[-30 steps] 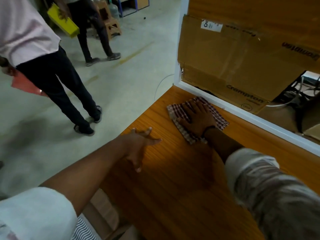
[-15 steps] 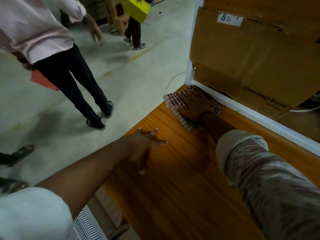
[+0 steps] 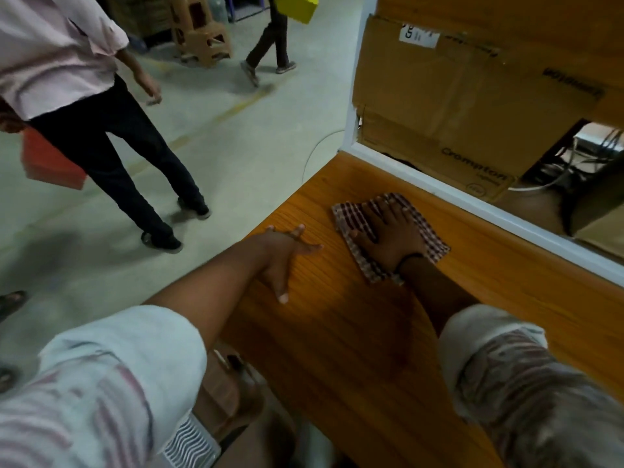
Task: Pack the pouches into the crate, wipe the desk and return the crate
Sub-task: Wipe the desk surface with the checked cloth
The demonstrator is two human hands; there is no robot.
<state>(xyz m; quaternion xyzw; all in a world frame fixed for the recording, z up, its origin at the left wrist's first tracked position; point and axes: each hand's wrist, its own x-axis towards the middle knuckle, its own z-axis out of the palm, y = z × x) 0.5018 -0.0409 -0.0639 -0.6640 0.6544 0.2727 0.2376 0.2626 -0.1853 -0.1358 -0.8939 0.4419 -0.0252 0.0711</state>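
Shift: your right hand (image 3: 391,236) and the checked cloth (image 3: 351,214) now sit back from the desk's far left corner. Half a second ago they were tight against the white frame (image 3: 472,204) there.
Right hand: your palm is down and the fingers lie straight and spread, pressing the cloth flat on the desk (image 3: 371,332). Nothing is gripped.
Cloth: it lies flat on the wood under your right hand, and its corners show in front of your fingers and beside your wrist. It is near the frame but apart from it.
Left hand: your left hand (image 3: 283,255) rests flat on bare wood, fingers relaxed and spread, thumb pointing back at you. It is just beside the cloth, not touching it.
Left edge: your left fingertips lie right along it, and beyond it is open floor (image 3: 236,146).
Far edge: the white frame closes it off, with a cardboard box (image 3: 456,106) standing behind and cables (image 3: 574,157) to its right.
Open room: bare wood runs from the cloth back toward you and off to the right along the frame.
Floor traffic: a person in dark trousers (image 3: 111,143) stands near the left edge holding a red object (image 3: 47,163). Farther off, another person (image 3: 270,45) carries a yellow box (image 3: 297,6) past brown stools (image 3: 202,38).
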